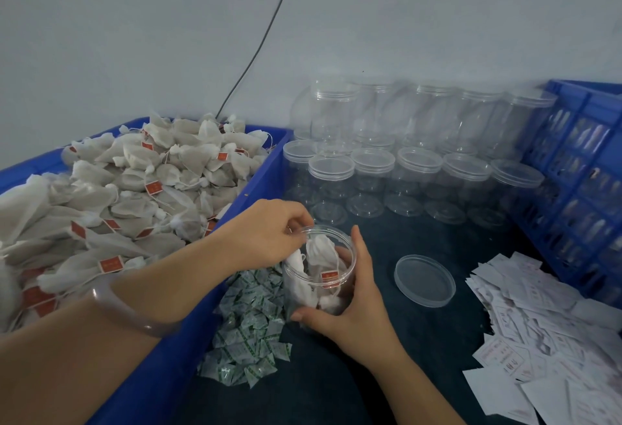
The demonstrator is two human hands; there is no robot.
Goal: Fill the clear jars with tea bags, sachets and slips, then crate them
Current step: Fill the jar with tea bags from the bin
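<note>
— Dark table mat point(397, 367) is carrying what, near the middle?
— An open clear jar point(336, 230) is standing there, between sachets point(249, 333) on the left and a loose lid point(424, 280) on the right.
— And the hands?
— The right hand point(356, 310) is gripping the jar's near side. The left hand point(266, 232) is pinching a tea bag point(298, 259) at the jar's mouth.

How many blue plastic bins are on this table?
2. One blue tray sits at the left, heaped with tea bags. One slatted blue crate stands at the right edge, beside the stacked clear jars. Others may lie outside the view.
</note>
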